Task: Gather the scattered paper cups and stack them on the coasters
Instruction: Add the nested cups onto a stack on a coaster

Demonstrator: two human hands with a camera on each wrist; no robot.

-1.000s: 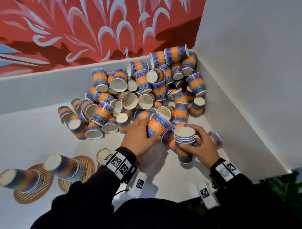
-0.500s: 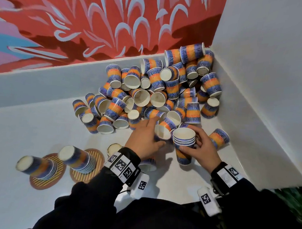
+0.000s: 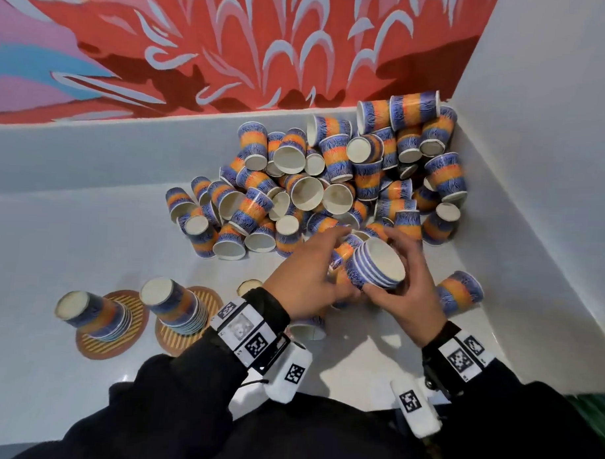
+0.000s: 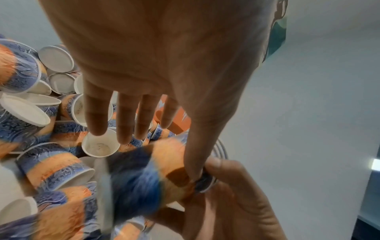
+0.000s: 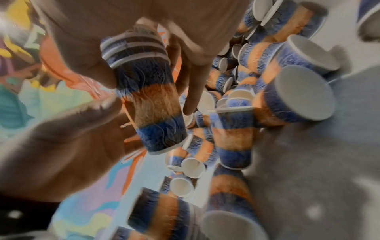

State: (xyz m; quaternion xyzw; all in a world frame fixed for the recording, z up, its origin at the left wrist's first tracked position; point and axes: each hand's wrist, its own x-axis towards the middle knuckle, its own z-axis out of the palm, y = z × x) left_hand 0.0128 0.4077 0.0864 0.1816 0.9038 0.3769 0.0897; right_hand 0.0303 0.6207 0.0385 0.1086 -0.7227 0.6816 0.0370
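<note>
Nearest: right hand (image 3: 407, 294) wrapped round a nested stack (image 3: 375, 266) of several cups, thumb one side, fingers the other, lifted clear of the worktop (image 3: 70, 248). Stack tilted, open mouth up and toward the camera, base pointing away and left, long axis roughly along the line between the two hands. Left hand (image 3: 306, 281) just beside it, touching: thumb on the stack's base end per the left wrist view, other fingers (image 4: 125, 116) straight and spread over the pile, gripping nothing visible. Another cup (image 3: 341, 251) wedged between left palm and stack; whether held or just resting, cannot tell, view blurred.

One loose cup (image 3: 460, 293) on its side just right of the right hand; another cup (image 3: 308, 327) partly under the left wrist.

Left of the hands, near the body: two coasters (image 3: 133, 312), each already carrying an inverted stack, near stack (image 3: 175, 304) and far-left stack (image 3: 92, 314). A third round disc (image 3: 249, 285) half hidden by the left sleeve, probably a bare coaster, not certain.

Farthest: pile (image 3: 330, 182) of loose cups straight ahead, banked into the corner, axes every which way, mouths mixed.

Judgement: next cup lies directly ahead of both hands, left nearer to it; drop-off lies left, so left side shorter for placing, and stack needs flipping mouth-down to match the others.
</note>
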